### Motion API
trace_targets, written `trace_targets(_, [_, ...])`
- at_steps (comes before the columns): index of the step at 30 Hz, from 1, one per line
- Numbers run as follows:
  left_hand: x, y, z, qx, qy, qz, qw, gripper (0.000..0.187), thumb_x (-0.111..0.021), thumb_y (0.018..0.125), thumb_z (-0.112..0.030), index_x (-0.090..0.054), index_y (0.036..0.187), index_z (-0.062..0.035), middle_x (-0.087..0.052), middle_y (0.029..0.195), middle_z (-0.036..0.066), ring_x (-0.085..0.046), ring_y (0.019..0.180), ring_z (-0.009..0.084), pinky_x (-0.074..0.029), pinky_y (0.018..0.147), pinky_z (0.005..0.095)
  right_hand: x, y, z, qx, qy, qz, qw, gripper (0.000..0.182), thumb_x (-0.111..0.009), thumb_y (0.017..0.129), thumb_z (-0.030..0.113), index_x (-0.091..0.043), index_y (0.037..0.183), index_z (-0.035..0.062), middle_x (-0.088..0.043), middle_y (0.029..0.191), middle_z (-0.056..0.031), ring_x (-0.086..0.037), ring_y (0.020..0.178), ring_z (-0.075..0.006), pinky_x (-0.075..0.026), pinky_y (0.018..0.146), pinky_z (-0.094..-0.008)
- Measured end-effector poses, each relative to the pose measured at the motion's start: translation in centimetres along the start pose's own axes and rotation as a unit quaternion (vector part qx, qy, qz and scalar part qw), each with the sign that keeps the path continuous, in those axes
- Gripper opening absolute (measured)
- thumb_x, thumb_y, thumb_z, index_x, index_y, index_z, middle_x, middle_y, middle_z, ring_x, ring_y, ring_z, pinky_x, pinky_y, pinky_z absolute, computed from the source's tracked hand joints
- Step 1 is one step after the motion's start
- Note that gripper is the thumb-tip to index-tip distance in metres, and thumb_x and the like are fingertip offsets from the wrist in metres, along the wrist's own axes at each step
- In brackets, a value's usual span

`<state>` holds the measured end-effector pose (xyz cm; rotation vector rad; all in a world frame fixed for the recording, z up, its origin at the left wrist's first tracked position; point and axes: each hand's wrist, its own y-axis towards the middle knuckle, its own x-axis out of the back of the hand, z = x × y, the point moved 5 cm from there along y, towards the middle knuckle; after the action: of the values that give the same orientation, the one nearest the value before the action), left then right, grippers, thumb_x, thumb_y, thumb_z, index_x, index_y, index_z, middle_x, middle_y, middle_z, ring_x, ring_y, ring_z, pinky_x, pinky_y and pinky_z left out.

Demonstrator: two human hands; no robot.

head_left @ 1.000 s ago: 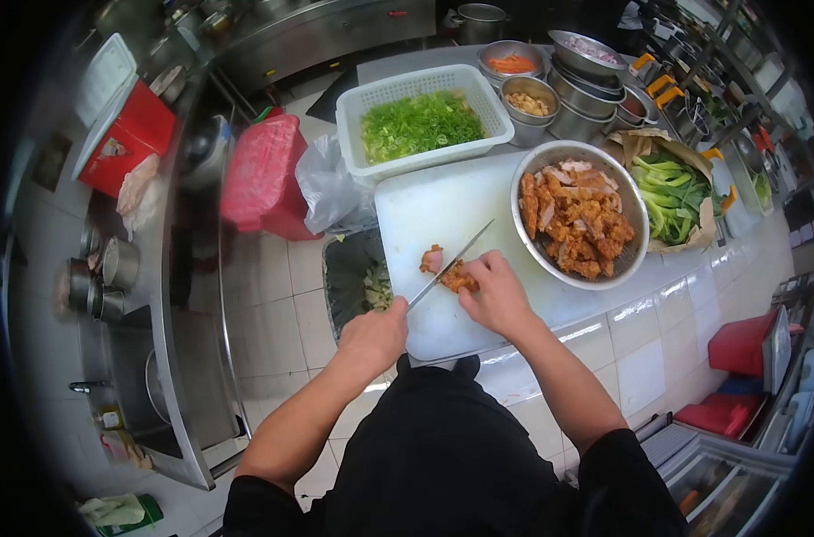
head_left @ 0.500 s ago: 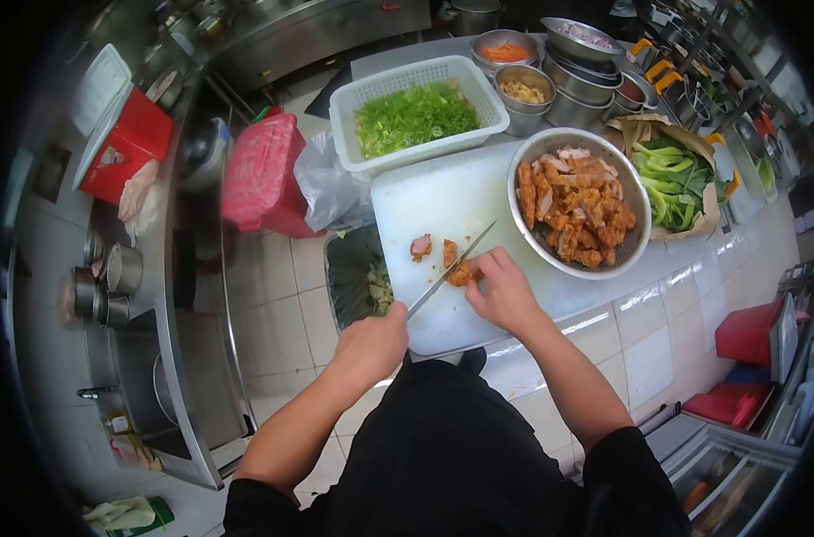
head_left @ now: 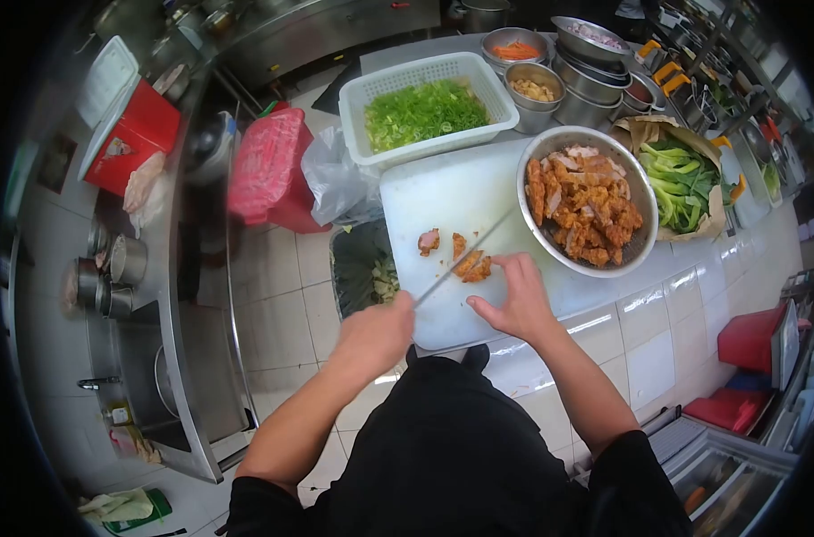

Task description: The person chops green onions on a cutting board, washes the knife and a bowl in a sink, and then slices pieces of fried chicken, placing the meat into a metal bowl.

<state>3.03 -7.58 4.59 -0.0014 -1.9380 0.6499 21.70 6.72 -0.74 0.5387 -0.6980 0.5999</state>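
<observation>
Orange-brown meat (head_left: 474,268) lies just beside the parted fingers of the right hand (head_left: 521,300), under the knife (head_left: 443,280) that the left hand (head_left: 378,336) clamps. Slicing seems in hand; another stroke calls for steadying the meat, fingertips clear.

Slanted knife (head_left: 443,279); browned meat pieces (head_left: 475,269)

A wide, head-worn camera looks forward and steeply down. Left hand (head_left: 377,338) and right hand (head_left: 521,302) register close, near mid-view.
</observation>
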Motion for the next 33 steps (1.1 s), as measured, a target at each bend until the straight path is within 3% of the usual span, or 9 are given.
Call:
trace_targets(3, [2.1, -1.7, 3.0, 0.035, 0.027, -0.074, 0.996, 0.023, -0.053, 0.102, -0.029, -0.051, 0.110, -0.0069, -0.068, 0.083, 0.024, -0.066, 0.082, 0.0454, -0.051, 0.073, 0.0568, -0.3, -0.5, -0.2, 0.036, -0.032, -0.007, 0.999, 0.089, -0.087, 0.075, 0.042, -0.046, 0.143, 0.0015, -0.043, 0.139, -0.0261, -0.043, 0.128, -0.0451, -0.039, 0.110, -0.0528])
trace_targets(7, [2.5, -0.8, 6.2, 0.078, 0.104, -0.102, 0.986, 0.022, -0.054, 0.103, -0.031, -0.053, 0.106, -0.0095, -0.068, 0.088, 0.023, -0.068, 0.079, 0.0463, -0.054, 0.070, 0.0556, -3.0, 1.3, 1.1, 0.028, -0.061, -0.020, 0.998, 0.092, -0.083, 0.079, 0.047, -0.043, 0.149, 0.0028, -0.037, 0.148, -0.0279, -0.039, 0.133, -0.0468, -0.037, 0.112, -0.0542])
trace_targets(11, [-2.2, 0.3, 6.1, 0.007, -0.118, 0.006, 0.993, 0.022, -0.056, 0.103, -0.029, -0.055, 0.104, -0.0074, -0.064, 0.075, 0.017, -0.066, 0.060, 0.0369, -0.054, 0.061, 0.0499, -6.6, 4.0, 2.7, 0.027, -0.084, -0.106, 0.990, 0.072, -0.077, 0.085, 0.043, -0.054, 0.141, 0.0033, -0.044, 0.143, -0.0271, -0.043, 0.129, -0.0461, -0.039, 0.109, -0.0543])
trace_targets(14, [-6.4, 0.2, 5.0, 0.103, -0.436, 0.164, 0.879, 0.022, -0.056, 0.105, -0.028, -0.056, 0.106, -0.0056, -0.057, 0.070, 0.005, -0.057, 0.049, 0.0175, -0.051, 0.052, 0.0343, -7.6, 4.7, 1.9, 0.000, -0.051, -0.156, 0.986, 0.050, -0.077, 0.087, 0.034, -0.065, 0.125, 0.0034, -0.051, 0.137, -0.0229, -0.049, 0.123, -0.0423, -0.042, 0.106, -0.0513])
trace_targets(16, [-7.4, -0.4, 2.8, 0.107, -0.505, 0.190, 0.835, 0.021, -0.055, 0.106, -0.026, -0.056, 0.106, -0.0047, -0.056, 0.073, 0.003, -0.056, 0.052, 0.0132, -0.048, 0.050, 0.0294, -7.6, 5.0, 1.2, -0.023, -0.009, -0.197, 0.980, 0.039, -0.079, 0.085, 0.028, -0.070, 0.114, 0.0034, -0.054, 0.133, -0.0199, -0.052, 0.119, -0.0395, -0.045, 0.103, -0.0489])
trace_targets(24, [-2.9, -2.3, -0.3, 0.074, -0.442, 0.116, 0.887, 0.024, -0.055, 0.104, -0.025, -0.057, 0.107, -0.0006, -0.058, 0.076, 0.005, -0.059, 0.055, 0.0134, -0.049, 0.051, 0.0302, -3.1, 7.3, 3.8, 0.037, 0.105, -0.339, 0.934, 0.029, -0.084, 0.077, 0.015, -0.072, 0.101, 0.0039, -0.057, 0.131, -0.0152, -0.054, 0.118, -0.0362, -0.047, 0.097, -0.0446])
trace_targets(28, [1.5, -1.7, -6.6, -0.036, -0.378, 0.138, 0.915, 0.036, -0.055, 0.105, -0.032, -0.053, 0.119, 0.0012, -0.061, 0.074, 0.008, -0.063, 0.056, 0.0159, -0.052, 0.058, 0.0331, 8.2, 8.7, 1.6, 0.038, 0.011, -0.362, 0.931, 0.033, -0.081, 0.082, 0.023, -0.072, 0.107, 0.0036, -0.059, 0.129, -0.0183, -0.054, 0.118, -0.0404, -0.046, 0.100, -0.0498])
trace_targets(30, [2.2, -2.1, -6.5, -0.022, -0.342, 0.119, 0.932, 0.042, -0.055, 0.105, -0.034, -0.050, 0.128, 0.0006, -0.064, 0.077, 0.010, -0.066, 0.058, 0.0176, -0.053, 0.059, 0.0341, 11.5, 9.0, -1.7, -0.002, -0.218, -0.352, 0.910, 0.039, -0.076, 0.086, 0.030, -0.071, 0.113, 0.0032, -0.058, 0.131, -0.0213, -0.054, 0.119, -0.0413, -0.046, 0.100, -0.0501])
trace_targets(33, [1.2, -2.7, -2.0, 0.003, -0.325, 0.071, 0.943, 0.039, -0.056, 0.105, -0.030, -0.052, 0.127, 0.0012, -0.064, 0.078, 0.008, -0.065, 0.058, 0.0164, -0.053, 0.058, 0.0328, 14.7, 8.7, -3.7, -0.074, -0.165, -0.340, 0.923, 0.046, -0.073, 0.089, 0.036, -0.069, 0.119, 0.0021, -0.062, 0.123, -0.0246, -0.059, 0.113, -0.0407, -0.048, 0.098, -0.0463])
